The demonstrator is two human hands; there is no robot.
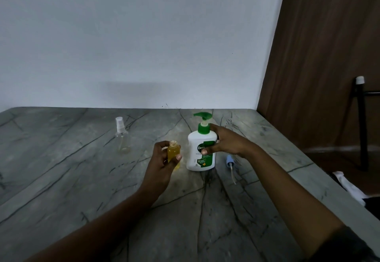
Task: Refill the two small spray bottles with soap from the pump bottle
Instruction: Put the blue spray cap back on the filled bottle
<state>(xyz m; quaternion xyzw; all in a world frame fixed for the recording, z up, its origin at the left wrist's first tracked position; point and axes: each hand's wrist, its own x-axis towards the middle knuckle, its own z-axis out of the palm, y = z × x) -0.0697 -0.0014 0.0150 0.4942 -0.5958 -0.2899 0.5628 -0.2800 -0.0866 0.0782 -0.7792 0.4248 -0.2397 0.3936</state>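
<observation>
I see the left hand (pixel 162 162) with its fingers curled round a small uncapped bottle (pixel 174 152) of clear plastic, amber soap nearly up to its threaded neck. Just beside it, the right hand (pixel 225 143) wraps its fingers round the white, rounded pump bottle (pixel 198 158), which stands on the veined grey stone counter (pixel 82 179). A blue sprayer head (pixel 229 161) with its dip tube lies to the right. The second spray bottle (pixel 122 138), clear, capped and almost empty, stands well to the left.

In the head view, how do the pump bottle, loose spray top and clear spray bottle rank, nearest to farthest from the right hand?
1. Pump bottle: held by the right hand.
2. Loose spray top: beside the wrist.
3. Clear spray bottle: far left.
</observation>
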